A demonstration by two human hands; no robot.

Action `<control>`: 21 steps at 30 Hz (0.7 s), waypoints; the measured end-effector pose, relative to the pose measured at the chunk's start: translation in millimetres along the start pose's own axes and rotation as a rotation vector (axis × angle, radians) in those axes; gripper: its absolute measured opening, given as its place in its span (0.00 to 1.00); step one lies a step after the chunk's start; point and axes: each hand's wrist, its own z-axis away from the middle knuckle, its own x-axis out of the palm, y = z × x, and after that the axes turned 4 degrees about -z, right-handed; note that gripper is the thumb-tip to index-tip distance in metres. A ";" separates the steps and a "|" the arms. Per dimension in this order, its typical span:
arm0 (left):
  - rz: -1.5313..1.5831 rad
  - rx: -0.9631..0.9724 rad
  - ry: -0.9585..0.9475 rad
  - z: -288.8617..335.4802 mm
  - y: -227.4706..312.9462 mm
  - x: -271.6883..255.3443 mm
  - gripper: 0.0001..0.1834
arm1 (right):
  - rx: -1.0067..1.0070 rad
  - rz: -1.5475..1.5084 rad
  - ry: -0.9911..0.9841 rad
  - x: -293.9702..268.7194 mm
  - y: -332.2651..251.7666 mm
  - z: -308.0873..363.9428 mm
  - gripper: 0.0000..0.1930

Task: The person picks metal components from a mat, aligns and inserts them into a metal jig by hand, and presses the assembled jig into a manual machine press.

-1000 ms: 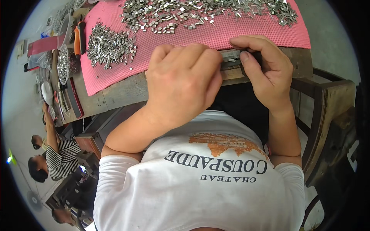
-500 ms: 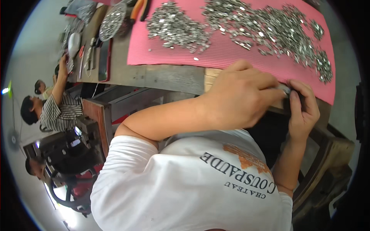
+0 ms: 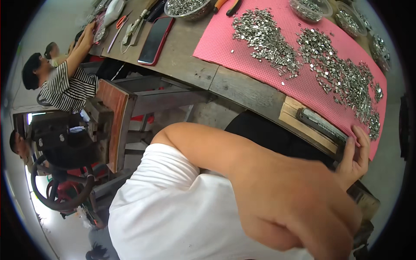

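Observation:
My left hand (image 3: 299, 203) is raised close in front of my chest, away from the bench. Its fingers bend downward; the tips run out of view and blur, so I cannot see whether anything is in them. At the bench's front edge, a long grey metal bar with a slotted top (image 3: 323, 123) lies on a light wooden block (image 3: 299, 118). My right hand (image 3: 356, 156) holds the bar's right end between thumb and fingers. Just beyond the bar, small shiny metal pieces (image 3: 346, 78) are heaped loosely on a pink ribbed mat (image 3: 260, 78).
Another heap of metal pieces (image 3: 264, 39) lies further left. Clear tubs of pieces (image 3: 310, 11) stand along the back. A red-edged phone (image 3: 157, 41), orange-handled pliers (image 3: 227, 6) and scissors (image 3: 122, 21) are to the left. A person in a striped shirt (image 3: 69, 89) works beyond.
My left hand has come off the bar and lifted toward my chest, uncovering the bar and block. My right hand stays at the bar's end. The view has shifted, showing more tubs.

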 end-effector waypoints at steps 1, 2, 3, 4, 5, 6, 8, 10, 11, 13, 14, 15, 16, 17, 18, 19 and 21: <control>0.029 -0.042 0.011 3.0 -2.5 -7.8 0.07 | -0.058 -0.014 -0.008 15.4 -5.2 -5.8 0.12; 0.069 -0.084 0.016 5.3 -4.3 -15.0 0.06 | -0.096 0.045 -0.092 25.0 -14.8 -12.6 0.14; 0.108 -0.127 0.022 7.7 -6.4 -22.3 0.06 | -0.132 0.101 -0.178 34.8 -23.7 -21.8 0.15; 0.146 -0.168 0.025 9.2 -6.4 -28.2 0.05 | -0.245 0.121 -0.285 45.8 -31.5 -33.4 0.18; -0.008 -0.171 0.109 15.1 -9.8 -38.4 0.06 | -0.346 0.140 -0.386 59.0 -35.9 -44.3 0.20; -0.154 -0.168 0.188 23.8 -15.0 -51.5 0.08 | -0.407 0.206 -0.412 74.6 -40.7 -52.7 0.21; -0.366 -0.252 0.374 41.1 -23.1 -70.8 0.11 | -0.540 0.282 -0.482 108.0 -40.9 -69.1 0.20; -0.452 -0.360 0.511 50.4 -27.3 -86.2 0.11 | -0.601 0.310 -0.518 134.9 -35.9 -82.2 0.19; -0.537 -0.356 0.537 59.1 -34.4 -98.8 0.11 | -0.648 0.313 -0.545 147.5 -34.1 -87.5 0.19; -0.684 -0.369 0.547 64.2 -41.4 -113.0 0.12 | -0.694 0.319 -0.581 156.1 -32.6 -89.1 0.19; -0.838 -0.380 0.552 66.1 -43.5 -118.6 0.14 | -0.689 0.341 -0.613 156.4 -33.0 -87.1 0.19; -0.930 -0.393 0.525 67.2 -45.1 -123.0 0.15 | -0.683 0.365 -0.644 155.4 -33.3 -84.8 0.19; -0.928 -0.398 0.533 68.4 -46.5 -126.3 0.15 | -0.685 0.364 -0.653 151.9 -33.1 -82.5 0.19; -1.033 -0.350 0.459 68.9 -48.3 -129.7 0.14 | -0.655 0.372 -0.643 145.2 -31.5 -80.2 0.18; -1.137 -0.301 0.381 69.2 -50.0 -132.6 0.14 | -0.624 0.380 -0.632 138.7 -30.2 -78.5 0.17; -1.122 -0.302 0.382 68.5 -54.9 -133.8 0.14 | -0.616 0.391 -0.638 130.9 -28.0 -76.5 0.17; -1.231 -0.341 0.232 64.8 -63.6 -135.0 0.13 | -0.587 0.403 -0.640 118.3 -25.8 -73.3 0.16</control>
